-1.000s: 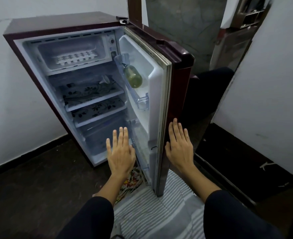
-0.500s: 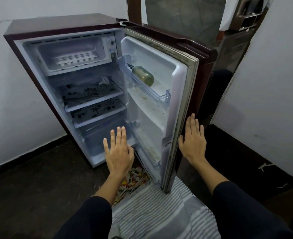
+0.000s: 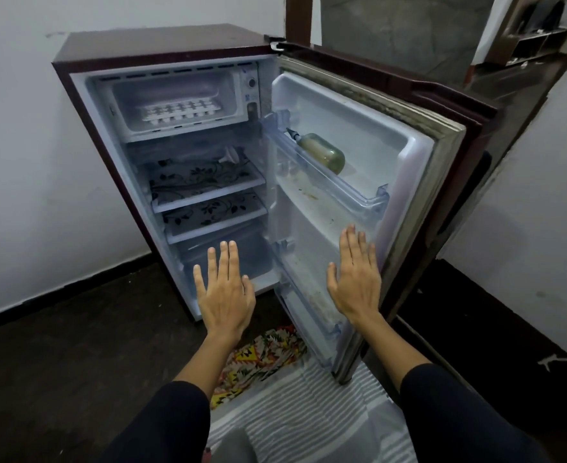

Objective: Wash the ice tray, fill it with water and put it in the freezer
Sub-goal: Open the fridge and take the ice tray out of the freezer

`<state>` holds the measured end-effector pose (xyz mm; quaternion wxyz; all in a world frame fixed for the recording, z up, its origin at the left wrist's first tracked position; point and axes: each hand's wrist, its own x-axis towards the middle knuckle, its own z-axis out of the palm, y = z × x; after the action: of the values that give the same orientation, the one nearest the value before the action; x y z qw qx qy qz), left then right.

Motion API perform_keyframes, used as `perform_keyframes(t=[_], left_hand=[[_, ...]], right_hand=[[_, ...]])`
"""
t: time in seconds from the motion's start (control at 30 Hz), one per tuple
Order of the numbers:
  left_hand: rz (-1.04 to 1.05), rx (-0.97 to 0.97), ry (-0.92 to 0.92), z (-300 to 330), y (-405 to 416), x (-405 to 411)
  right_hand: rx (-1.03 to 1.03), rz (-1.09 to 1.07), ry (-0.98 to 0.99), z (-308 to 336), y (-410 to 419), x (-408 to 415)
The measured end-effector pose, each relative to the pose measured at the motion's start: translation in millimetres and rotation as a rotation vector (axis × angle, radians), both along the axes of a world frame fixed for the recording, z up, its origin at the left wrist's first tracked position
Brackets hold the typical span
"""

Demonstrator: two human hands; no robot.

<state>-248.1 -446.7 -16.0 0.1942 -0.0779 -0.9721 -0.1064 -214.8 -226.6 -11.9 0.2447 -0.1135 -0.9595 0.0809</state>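
A small maroon fridge (image 3: 162, 45) stands open against the white wall. A white ice tray (image 3: 181, 112) lies in the freezer compartment (image 3: 175, 95) at the top. My left hand (image 3: 225, 292) hovers flat, fingers spread, in front of the bottom drawer and holds nothing. My right hand (image 3: 355, 279) is flat and open in front of the inner face of the fridge door (image 3: 342, 135), near its lower edge; contact with the door is unclear.
A greenish bottle (image 3: 322, 154) lies in the door's upper rack. Two shelves with floral liners (image 3: 205, 182) sit below the freezer. A patterned cloth (image 3: 262, 359) and a striped mat (image 3: 302, 419) lie on the dark floor. A white wall (image 3: 525, 195) stands right of the door.
The fridge door has swung wider open. My right hand has moved from the door's outer side to in front of its inner face. My left hand has stayed in place.
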Motion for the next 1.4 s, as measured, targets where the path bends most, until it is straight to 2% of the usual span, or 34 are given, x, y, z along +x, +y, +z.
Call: perform_keyframes(t=[0.27, 0.63, 0.77, 0.9, 1.03, 1.23, 1.4], left_hand=[[0.087, 0.033, -0.009, 8.6, -36.1, -66.2], [0.087, 0.175, 0.010, 40.2, -108.1, -273.6], [0.025, 0.278, -0.042, 54.1, -128.5, -362.7], [0.014, 0.488, -0.148, 63.0, -139.7, -446.7], [0.007, 0.605, -0.150, 65.1, -144.2, -513.0], [0.106, 0.646, -0.166, 68.8, -153.4, -581.6], [0.261, 0.577, -0.283, 69.1, -145.1, -606.1]], right_hand=[[-0.047, 0.177, 0.054, 13.3, -44.4, -80.4], [-0.260, 0.356, 0.011, 52.5, -119.3, -311.3], [-0.425, 0.335, -0.022, 74.6, -136.7, -398.8], [-0.575, 0.289, -0.070, 89.5, -142.4, -482.8], [-0.634, 0.303, -0.110, 86.2, -144.3, -553.5], [-0.691, 0.260, -0.099, 79.6, -152.4, -624.2], [-0.722, 0.186, -0.161, 73.7, -153.3, -659.1]])
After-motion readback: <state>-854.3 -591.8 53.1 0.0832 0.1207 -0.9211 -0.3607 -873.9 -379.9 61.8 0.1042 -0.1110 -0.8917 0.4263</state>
